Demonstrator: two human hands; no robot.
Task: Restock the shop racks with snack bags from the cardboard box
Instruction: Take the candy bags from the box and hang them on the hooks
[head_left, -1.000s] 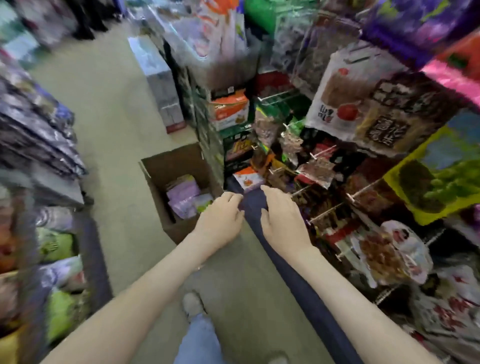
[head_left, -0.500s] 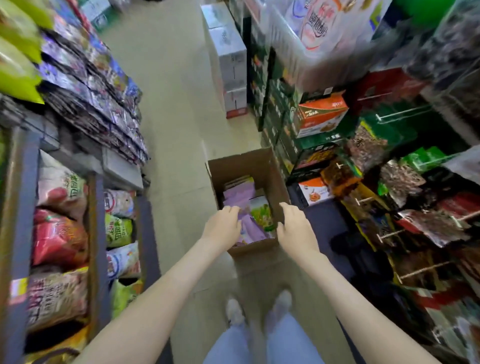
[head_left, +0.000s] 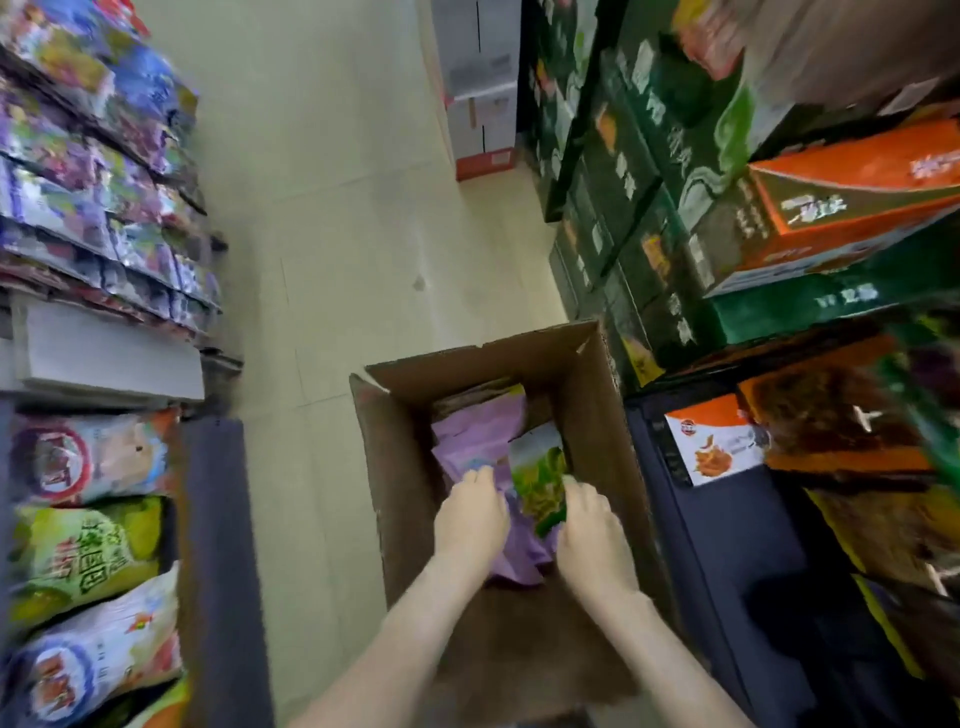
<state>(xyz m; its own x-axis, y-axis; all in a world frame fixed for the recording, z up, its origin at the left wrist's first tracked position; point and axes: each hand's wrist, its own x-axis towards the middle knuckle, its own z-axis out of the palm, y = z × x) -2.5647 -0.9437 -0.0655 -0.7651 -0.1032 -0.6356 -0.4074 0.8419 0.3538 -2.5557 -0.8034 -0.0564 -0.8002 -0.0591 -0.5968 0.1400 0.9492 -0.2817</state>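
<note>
Our L hand (head_left: 470, 519) on the purple bags (head_left: 478, 431) & R hand (head_left: 592, 535) at the green bag (head_left: 537, 478) in the box (head_left: 405, 467), grip unclear; prob. light, slick, so we'd pinch edges.

Your one camera rides on your head, wide-angle, pitched steeply down at the aisle floor (head_left: 337, 208). It's close above the open cardboard box (head_left: 400, 467). Your arms (head_left: 415, 613) reach in from the bottom edge, and the racks (head_left: 213, 519) bend along both sides.

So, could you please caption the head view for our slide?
Left hand on purple bag, right hand at green bag, inside the cardboard box.
</note>
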